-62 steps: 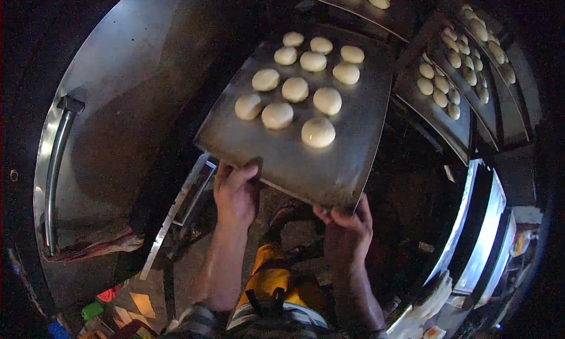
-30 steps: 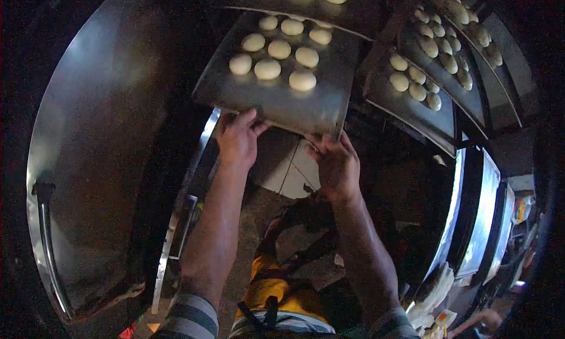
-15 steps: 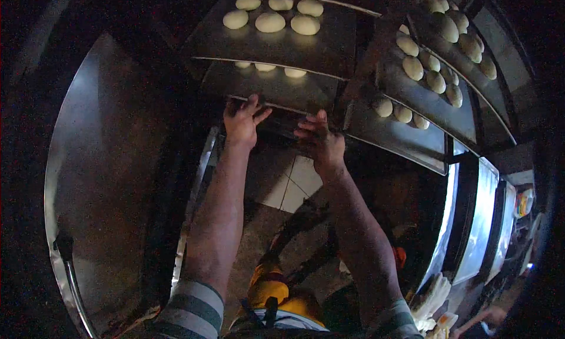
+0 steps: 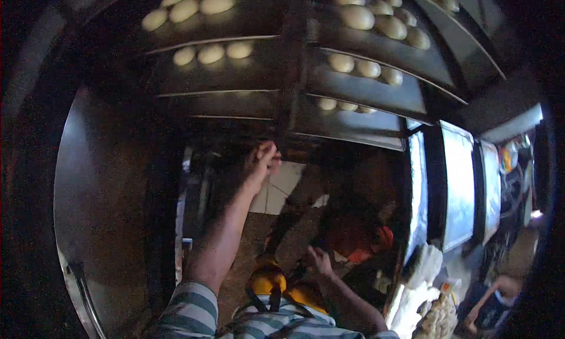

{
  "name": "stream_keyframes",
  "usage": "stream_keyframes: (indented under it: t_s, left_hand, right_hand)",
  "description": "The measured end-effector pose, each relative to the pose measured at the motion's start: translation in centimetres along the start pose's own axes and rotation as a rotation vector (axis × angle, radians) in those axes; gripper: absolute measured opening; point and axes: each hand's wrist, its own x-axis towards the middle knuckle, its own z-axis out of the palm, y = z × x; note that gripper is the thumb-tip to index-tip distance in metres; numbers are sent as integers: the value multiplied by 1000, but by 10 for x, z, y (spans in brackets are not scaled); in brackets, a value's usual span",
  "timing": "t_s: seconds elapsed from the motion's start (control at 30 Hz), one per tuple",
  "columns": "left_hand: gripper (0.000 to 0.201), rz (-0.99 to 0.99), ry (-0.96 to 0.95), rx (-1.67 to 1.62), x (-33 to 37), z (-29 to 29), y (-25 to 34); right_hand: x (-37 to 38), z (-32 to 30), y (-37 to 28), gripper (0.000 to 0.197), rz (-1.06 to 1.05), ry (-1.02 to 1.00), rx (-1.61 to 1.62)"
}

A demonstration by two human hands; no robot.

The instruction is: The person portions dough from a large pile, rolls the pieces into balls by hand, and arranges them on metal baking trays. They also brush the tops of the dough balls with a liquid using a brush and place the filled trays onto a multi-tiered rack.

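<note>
Trays of dark, flat metal sit in two columns across the upper part of the frame, with a dark upright metal post between them. Smooth, round, pale cream dough balls stand in rows on several of them, at the upper left, and more fill the column at the upper centre and right. The lowest tray edge on the left side runs just above the middle of the frame.

The left hand is near the centre of the frame, below that edge and apart from it, its fingers loosely bent and gripping nothing that shows. The right hand is at the lower centre, blurred, its fingers partly spread and gripping nothing visible.

A green-and-white striped sleeve covers the left upper arm at the lower left. White floor tiles show just beside the left hand. A broad, dull metal panel fills the left side, and a bright, silvery upright panel stands at the right. Another person's bare arm shows at the lower right.
</note>
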Motion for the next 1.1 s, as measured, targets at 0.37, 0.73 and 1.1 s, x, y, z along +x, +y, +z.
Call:
stream_keyframes:
  t_s: [0.37,0.73,1.1]
  left_hand:
    - [23,599,-885,351,-268,326,-126]
    - [26,1103,-1196,877,-446,540,-224]
    - [46,1417,-1379,1080,-550,671,-276]
  right_hand:
    - [-341,-77,-177,42,-293,827,-744]
    - [-435,-262,-90,26,-493,1247,0]
    - [-445,-305,-85,26,-565,1049,159]
